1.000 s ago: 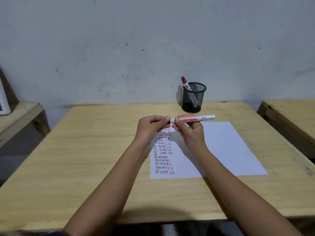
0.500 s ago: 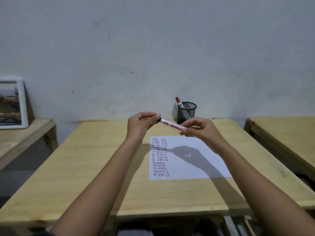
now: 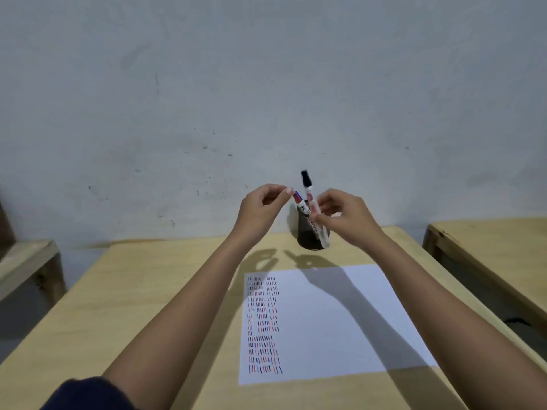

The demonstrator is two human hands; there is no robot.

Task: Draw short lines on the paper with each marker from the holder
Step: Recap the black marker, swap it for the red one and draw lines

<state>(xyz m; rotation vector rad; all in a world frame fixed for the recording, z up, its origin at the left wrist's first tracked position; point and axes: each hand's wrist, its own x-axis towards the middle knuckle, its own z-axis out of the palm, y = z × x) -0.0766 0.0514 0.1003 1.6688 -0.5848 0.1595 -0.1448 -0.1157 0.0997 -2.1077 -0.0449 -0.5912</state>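
On the far left, a low wooden bench [image 3: 26,261] sits beside the tabletop [image 3: 118,306], with a grey wall [image 3: 207,99] behind. Next comes the left hand [image 3: 260,208], held up in the air with its thumb and finger pinched together; whether something small is between them cannot be told. Below it, near the middle of the tabletop, lies a white sheet of paper [image 3: 340,321]. Its left side is covered in rows of short lines [image 3: 263,324] in black, red and blue, and the rest of the sheet is plain white with dark arm shadows across it. Just past the far edge of the paper stands a black mesh holder [image 3: 309,232]. One marker [image 3: 300,202] with a red cap leans inside it, poking out at the top. Right beside that, the right hand [image 3: 343,217] is closed around a white marker [image 3: 313,205] with a black cap on top. This marker stands nearly straight up in front of the holder, with its bottom end down near the holder's base; it looks a bit blurry. The two hands are apart, with the markers between them. On the far right sits another wooden table [image 3: 488,255].
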